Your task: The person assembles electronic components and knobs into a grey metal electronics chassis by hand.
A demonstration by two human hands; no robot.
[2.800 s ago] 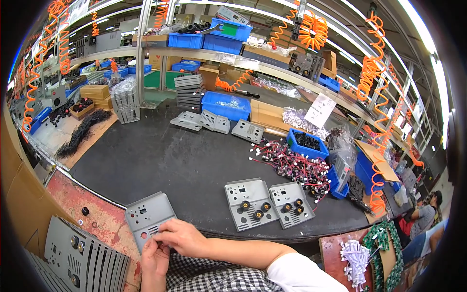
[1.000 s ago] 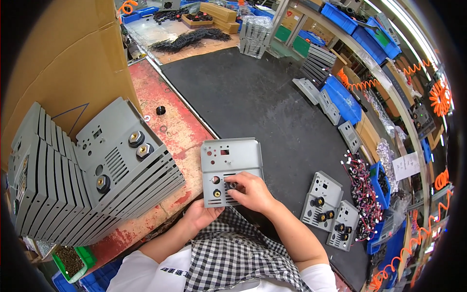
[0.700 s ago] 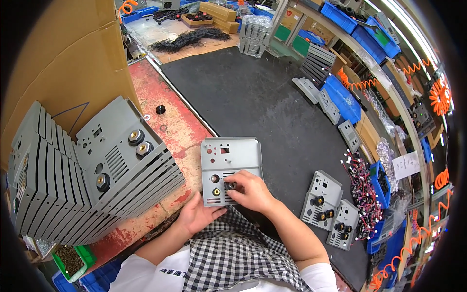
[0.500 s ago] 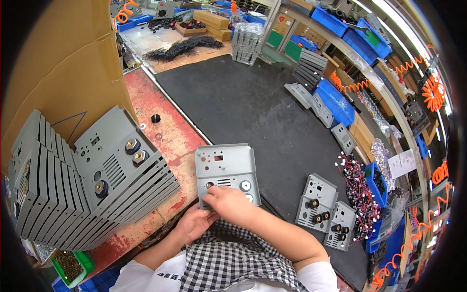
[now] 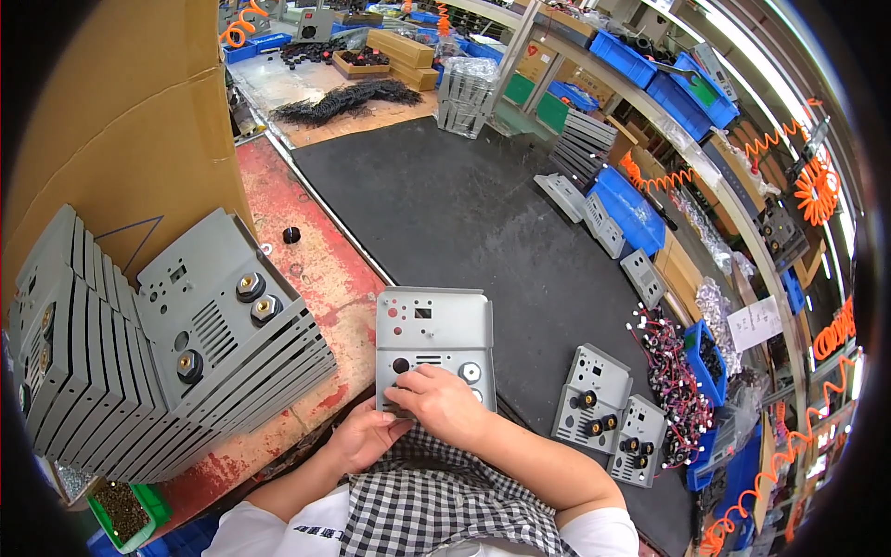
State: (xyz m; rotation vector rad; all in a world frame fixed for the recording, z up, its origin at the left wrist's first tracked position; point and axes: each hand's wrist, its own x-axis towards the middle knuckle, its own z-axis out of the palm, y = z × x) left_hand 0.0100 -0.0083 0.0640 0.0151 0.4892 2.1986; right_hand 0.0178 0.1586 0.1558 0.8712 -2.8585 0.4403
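A grey metal panel with holes, slots and a bent upper part stands in front of me at the bench edge. My left hand is at its lower left corner, fingers curled at the edge and partly behind it. Across the panel's lower part lies my right hand, its fingers bent together below a round dark hole. Whatever those fingertips pinch is hidden. Beside this hand, a pale round fitting sits in the panel; another below it is partly covered.
To the left stands a row of similar panels with black-and-brass fittings, by a cardboard sheet. Two panels with knob-like fittings lie right on the black mat, near bundled wires. A green bin is lower left.
The view has shifted slightly, and the panel appears a little lower. My right hand's fingers sit slightly lower on the panel, below the round hole. My left hand stays at the lower corner.
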